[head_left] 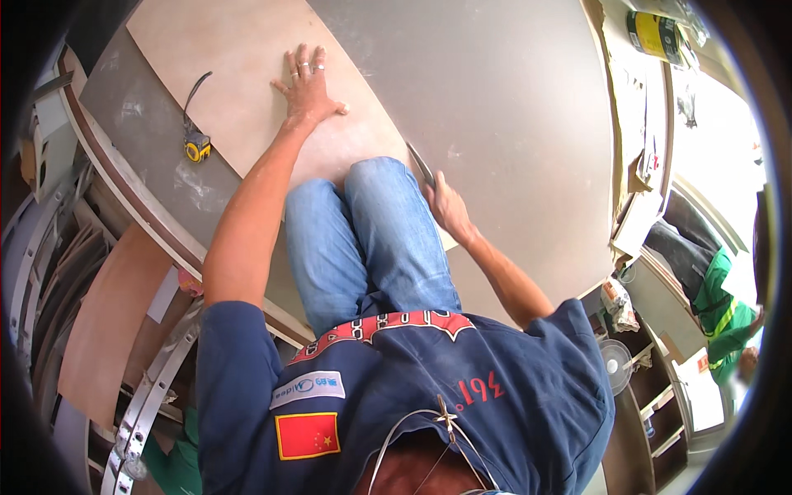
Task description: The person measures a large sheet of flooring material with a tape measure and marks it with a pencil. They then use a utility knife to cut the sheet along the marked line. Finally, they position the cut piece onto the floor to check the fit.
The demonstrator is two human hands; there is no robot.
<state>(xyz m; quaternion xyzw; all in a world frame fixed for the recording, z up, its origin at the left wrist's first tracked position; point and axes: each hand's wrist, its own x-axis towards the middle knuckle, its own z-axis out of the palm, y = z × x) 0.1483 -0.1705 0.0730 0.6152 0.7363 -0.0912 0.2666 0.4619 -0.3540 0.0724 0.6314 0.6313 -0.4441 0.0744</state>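
- Left hand (307, 92): set palm down on the pale board, upper centre-left of the frame; fingers spread apart, with light bands around some of them.
- Right hand (448, 206): at the centre of the frame, fingers closed around one end of a slender dark tool (421, 165).
- Slender dark tool: slanting up and to the left from the right hand, its far end beside the right edge of the pale board.
- Pale board (235, 74): a thin, flat sheet extending from the upper left toward the centre, lying on a broad grey bench (520, 107); the knees (379, 186), in blue jeans, cover part of its lower portion.
- Tape measure (197, 147): yellow and black, with a dark strap, on the bench at the left of the board.
- Surroundings: a yellow-and-black can (656, 35) at the upper right; a person in green (726, 309) at the right margin; curved brown sheets (111, 326) at the left; a perforated metal rail (153, 400) at the lower left.
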